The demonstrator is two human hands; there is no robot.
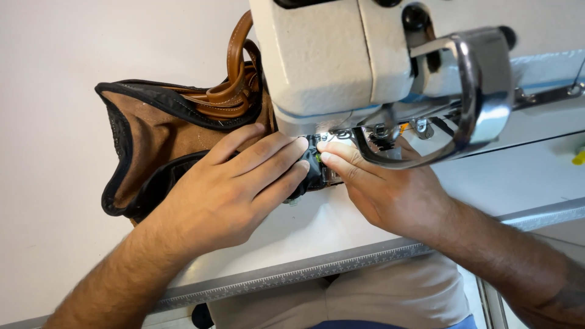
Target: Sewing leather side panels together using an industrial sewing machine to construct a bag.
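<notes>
Head view looks down on a pale tabletop (49, 201) that fills most of the frame, its near edge running as a grey strip from lower left to right. Over the upper right of the frame stands a cream sewing machine (329, 55), its head hanging above the work, with a curved shiny metal guard (481, 91) on its right side.

At the upper left of centre lies a tan bag (146, 128) with black edging along its rim; its brown leather straps (234, 79) are coiled against the machine body at the top centre. The bag's black edge (314, 164) runs rightward under the machine head at the middle of the frame.

The left hand (237, 189) comes in from the lower left and lies flat over the bag, fingers stretched out and pressing the black edge down, not clenched. The right hand (390, 189) comes in from the lower right, its fingertips pinching the same black edge just beside the left fingertips, nearly touching them. The needle area is mostly hidden behind the guard and fingers.

A small yellow object (579, 157) shows at the right edge.
</notes>
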